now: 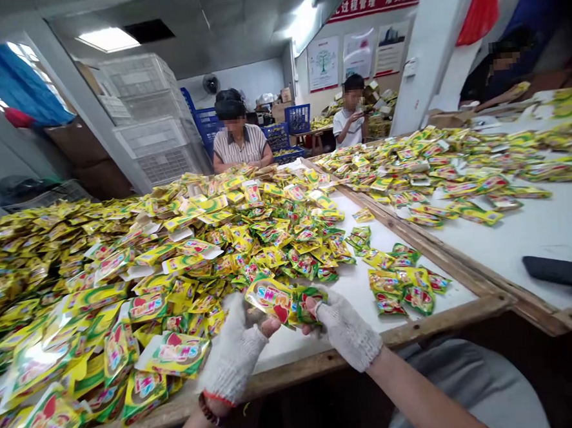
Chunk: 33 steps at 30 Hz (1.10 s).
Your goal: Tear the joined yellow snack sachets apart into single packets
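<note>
packet (268, 296) — glossy yellow, red fruit print, pale lettering; green sachet (300, 303) — touching

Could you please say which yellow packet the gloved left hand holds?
The yellow packet between left hand and right hand; the heaped packets lie unheld.

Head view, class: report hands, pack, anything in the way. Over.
Left hand, right hand: both gripping. Pack: held between them, above table. Pile: crowding left hand.

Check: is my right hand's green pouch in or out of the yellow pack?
At least partly out: the green pouch shows beside the yellow pack. I cannot tell whether any is inside.
</note>
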Tool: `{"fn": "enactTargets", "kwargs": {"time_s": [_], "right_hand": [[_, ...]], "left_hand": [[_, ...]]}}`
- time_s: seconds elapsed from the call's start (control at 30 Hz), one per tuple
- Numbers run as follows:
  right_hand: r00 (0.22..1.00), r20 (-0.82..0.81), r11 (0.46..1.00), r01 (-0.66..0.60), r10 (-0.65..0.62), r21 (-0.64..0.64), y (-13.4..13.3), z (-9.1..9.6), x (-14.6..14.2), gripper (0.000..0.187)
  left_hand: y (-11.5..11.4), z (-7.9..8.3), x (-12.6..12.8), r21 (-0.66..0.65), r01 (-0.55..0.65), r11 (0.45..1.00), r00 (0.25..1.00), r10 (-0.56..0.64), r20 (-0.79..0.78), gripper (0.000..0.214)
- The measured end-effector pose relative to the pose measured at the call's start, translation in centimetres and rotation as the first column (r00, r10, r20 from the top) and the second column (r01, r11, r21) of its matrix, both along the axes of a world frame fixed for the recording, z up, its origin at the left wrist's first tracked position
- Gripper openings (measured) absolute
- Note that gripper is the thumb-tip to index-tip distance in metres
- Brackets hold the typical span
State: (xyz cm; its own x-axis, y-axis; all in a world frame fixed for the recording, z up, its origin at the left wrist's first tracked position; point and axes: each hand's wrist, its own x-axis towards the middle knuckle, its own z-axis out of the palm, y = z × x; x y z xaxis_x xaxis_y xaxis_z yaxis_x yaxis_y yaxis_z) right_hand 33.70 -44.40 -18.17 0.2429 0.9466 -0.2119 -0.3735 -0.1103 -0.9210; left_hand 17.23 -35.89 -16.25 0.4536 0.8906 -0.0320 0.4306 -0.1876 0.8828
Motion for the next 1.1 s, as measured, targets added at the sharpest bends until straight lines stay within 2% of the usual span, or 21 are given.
{"fn": "enactTargets", "kwargs": {"time_s": [0.03,0.07,0.1,0.13,0.17,0.2,0.23,0.3,0.37,0.43,0.53,0.7,0.73,0.77,0.83,0.87,0.9,0.97,1.03,1.07,1.1], "right_hand": [[0.999,0.043,1.0,-0.005,0.006,-0.03,-0.1,0.2,0.6,0.058],[0.996,0.088,0.998,-0.022,0.026,-0.052,-0.2,0.4,1.2,0.059],[0.99,0.13,0.997,-0.049,0.057,-0.063,-0.3,0.6,1.8,0.059],[0.981,0.17,0.994,-0.087,0.097,-0.065,-0.4,0.7,2.2,0.058],[0.969,0.207,0.991,-0.121,0.131,-0.06,-0.4,0.8,2.5,0.058],[0.959,0.243,0.989,-0.135,0.145,-0.055,-0.4,0.8,2.6,0.059],[0.953,0.277,0.992,-0.114,0.126,-0.057,-0.4,0.7,2.6,0.06],[0.93,0.366,0.997,0.034,-0.008,-0.064,-0.2,0.2,2.6,0.063],[0.854,0.497,0.976,0.213,-0.158,-0.056,-0.2,-0.3,2.5,0.061],[0.751,0.627,0.955,0.294,-0.206,-0.038,-0.3,-0.7,2.7,0.058],[0.627,0.763,0.968,0.25,-0.156,-0.008,-0.6,-0.6,3.2,0.052],[0.476,0.877,0.996,0.021,0.067,-0.087,-0.6,1.0,3.9,0.033],[0.491,0.866,0.995,-0.003,0.093,-0.105,-0.6,1.2,3.9,0.032],[0.538,0.834,0.991,-0.031,0.124,-0.127,-0.6,1.4,3.9,0.032],[0.65,0.742,0.985,-0.08,0.166,-0.15,-0.6,1.5,4.0,0.032],[0.67,0.727,0.988,-0.072,0.15,-0.137,-0.7,1.4,4.1,0.03],[0.655,0.748,0.993,-0.033,0.106,-0.112,-0.6,1.2,4.1,0.027],[0.539,0.842,0.998,0.063,-0.008,-0.031,-0.6,0.9,4.0,0.024],[0.441,0.897,0.998,0.065,-0.025,-0.004,-0.5,0.7,3.9,0.02],[0.449,0.893,0.999,0.016,0.022,-0.032,-0.5,0.6,3.8,0.02],[0.489,0.869,0.997,-0.043,0.082,-0.07,-0.5,0.6,3.8,0.021]], "left_hand": [[0.3,0.1,-0.1,0.213,-0.019,0.977,0.996,0.037,-0.08,0.1],[0.6,0.3,-0.3,0.419,0.005,0.908,0.985,0.069,-0.16,0.109],[0.8,0.5,-0.4,0.574,0.086,0.814,0.965,0.075,-0.251,0.113],[1.0,0.7,-0.3,0.661,0.211,0.72,0.934,0.051,-0.354,0.108],[1.1,0.9,-0.2,0.681,0.345,0.646,0.887,0.013,-0.462,0.096],[1.1,0.8,0.1,0.66,0.447,0.604,0.835,-0.018,-0.549,0.081],[1.0,0.6,0.5,0.634,0.495,0.594,0.799,-0.025,-0.601,0.069],[0.8,-0.2,1.4,0.623,0.455,0.637,0.796,0.023,-0.605,0.055],[0.5,-1.2,2.1,0.648,0.339,0.682,0.834,0.102,-0.543,0.053],[0.4,-2.0,2.4,0.67,0.288,0.684,0.856,0.131,-0.501,0.055],[0.1,-2.6,2.3,0.693,0.341,0.635,0.842,0.121,-0.525,0.051],[-0.1,-3.5,2.4,0.705,0.432,0.563,0.81,0.101,-0.577,0.056],[0.0,-3.6,2.4,0.715,0.427,0.554,0.818,0.101,-0.567,0.055],[0.0,-3.7,2.5,0.722,0.414,0.554,0.826,0.104,-0.554,0.055],[0.0,-3.8,2.6,0.723,0.385,0.574,0.838,0.111,-0.534,0.053],[0.0,-3.8,2.6,0.718,0.375,0.587,0.84,0.113,-0.531,0.052],[-0.1,-3.7,2.7,0.713,0.37,0.595,0.841,0.113,-0.53,0.05],[-0.3,-3.7,2.9,0.715,0.369,0.594,0.844,0.109,-0.526,0.049],[-0.6,-3.7,3.2,0.712,0.385,0.588,0.837,0.103,-0.537,0.051],[-0.7,-3.6,3.3,0.702,0.393,0.593,0.829,0.102,-0.55,0.053],[-0.8,-3.5,3.3,0.689,0.398,0.606,0.819,0.105,-0.565,0.055]]}}
